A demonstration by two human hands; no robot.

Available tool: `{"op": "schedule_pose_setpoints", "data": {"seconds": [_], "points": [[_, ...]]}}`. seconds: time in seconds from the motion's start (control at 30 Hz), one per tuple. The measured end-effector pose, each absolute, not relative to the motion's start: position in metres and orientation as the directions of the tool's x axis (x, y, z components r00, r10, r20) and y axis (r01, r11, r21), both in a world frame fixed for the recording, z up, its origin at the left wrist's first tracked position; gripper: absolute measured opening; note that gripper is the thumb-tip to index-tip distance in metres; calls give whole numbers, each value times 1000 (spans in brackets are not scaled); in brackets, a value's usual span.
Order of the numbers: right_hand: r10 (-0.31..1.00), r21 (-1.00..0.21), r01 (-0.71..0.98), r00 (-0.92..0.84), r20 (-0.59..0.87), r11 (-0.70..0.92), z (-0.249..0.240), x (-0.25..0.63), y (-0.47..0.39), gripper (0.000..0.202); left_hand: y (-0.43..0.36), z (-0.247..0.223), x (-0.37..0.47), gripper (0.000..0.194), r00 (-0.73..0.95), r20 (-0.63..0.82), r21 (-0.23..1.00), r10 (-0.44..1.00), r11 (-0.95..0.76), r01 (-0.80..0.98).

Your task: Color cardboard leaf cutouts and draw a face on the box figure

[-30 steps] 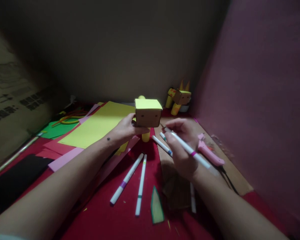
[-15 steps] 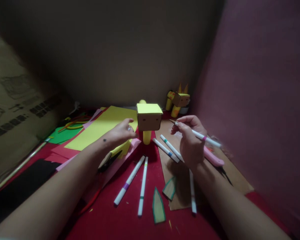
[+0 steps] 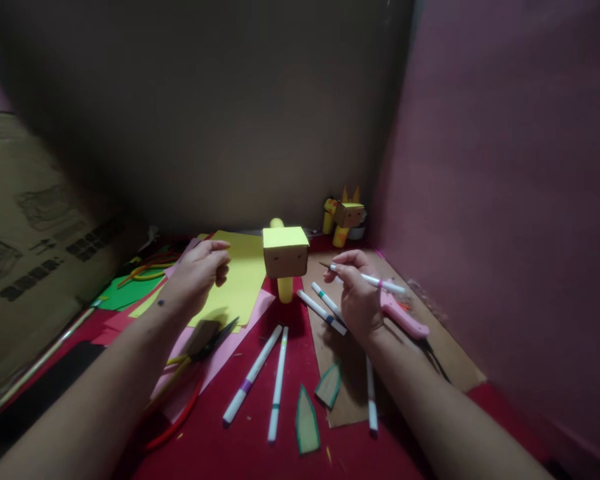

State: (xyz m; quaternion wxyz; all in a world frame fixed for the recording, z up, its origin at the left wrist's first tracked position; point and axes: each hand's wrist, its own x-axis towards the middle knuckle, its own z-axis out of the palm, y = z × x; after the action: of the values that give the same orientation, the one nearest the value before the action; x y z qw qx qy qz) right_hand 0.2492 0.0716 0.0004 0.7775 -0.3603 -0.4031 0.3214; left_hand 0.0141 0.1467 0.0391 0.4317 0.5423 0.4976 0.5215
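My right hand (image 3: 357,293) pinches a white marker (image 3: 380,281) with a purple band, its dark tip pointing left at a cardboard animal figure (image 3: 286,262). The figure has a box head with a yellow top, two small dark marks on its front and a yellow leg. Tip and figure are apart. Left of the figure, my left hand (image 3: 205,270) hovers over yellow paper (image 3: 245,273), fingers curled in with nothing visible in them. Below that hand are scissors (image 3: 215,343) with dark blades. Two pointed pieces edged in green, one of them (image 3: 307,421), lie in front.
Several white markers (image 3: 253,375) lie on the red surface and a cardboard sheet (image 3: 445,360). A pink glue gun (image 3: 405,317) rests beyond my right hand. A similar spotted figure (image 3: 345,217) stands at the back. A large carton (image 3: 25,220) borders the left; a wall (image 3: 505,200) borders the right.
My left hand has drawn back left from beside the figure, and its fingers have curled. My right hand still holds the marker near the figure. The view has shifted slightly.
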Motion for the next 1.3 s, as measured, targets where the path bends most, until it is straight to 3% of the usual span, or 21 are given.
{"op": "schedule_pose_setpoints", "data": {"seconds": [0.33, 0.5, 0.67, 0.77, 0.87, 0.93, 1.17, 1.3], "points": [[749, -843, -115, 532, 395, 526, 4, 243, 73, 14, 149, 29, 10, 32, 3, 34, 999, 999, -34, 0], [747, -859, -71, 533, 397, 507, -1, 239, 78, 22, 154, 22, 10, 38, 52, -3, 998, 999, 0, 58], [738, -862, 22, 505, 447, 507, -10, 238, 80, 15, 157, 23, 9, 43, 111, 26, 984, 993, -45, 173], [727, -850, 89, 478, 494, 519, -15, 239, 79, 14, 156, 29, 11, 63, 202, 30, 968, 979, -79, 238], [726, -842, 135, 447, 523, 523, -18, 238, 78, 13, 153, 36, 15, 105, 315, 13, 957, 949, -102, 270], [734, -844, 152, 432, 524, 514, -20, 237, 76, 13, 151, 41, 19, 124, 371, 1, 953, 929, -114, 282], [717, -832, 211, 427, 550, 513, -20, 236, 70, 17, 158, 51, 29, 139, 480, -9, 959, 877, -128, 252], [659, -789, 296, 437, 613, 538, -17, 235, 68, 13, 159, 54, 33, 132, 515, -6, 968, 857, -123, 217]]}}
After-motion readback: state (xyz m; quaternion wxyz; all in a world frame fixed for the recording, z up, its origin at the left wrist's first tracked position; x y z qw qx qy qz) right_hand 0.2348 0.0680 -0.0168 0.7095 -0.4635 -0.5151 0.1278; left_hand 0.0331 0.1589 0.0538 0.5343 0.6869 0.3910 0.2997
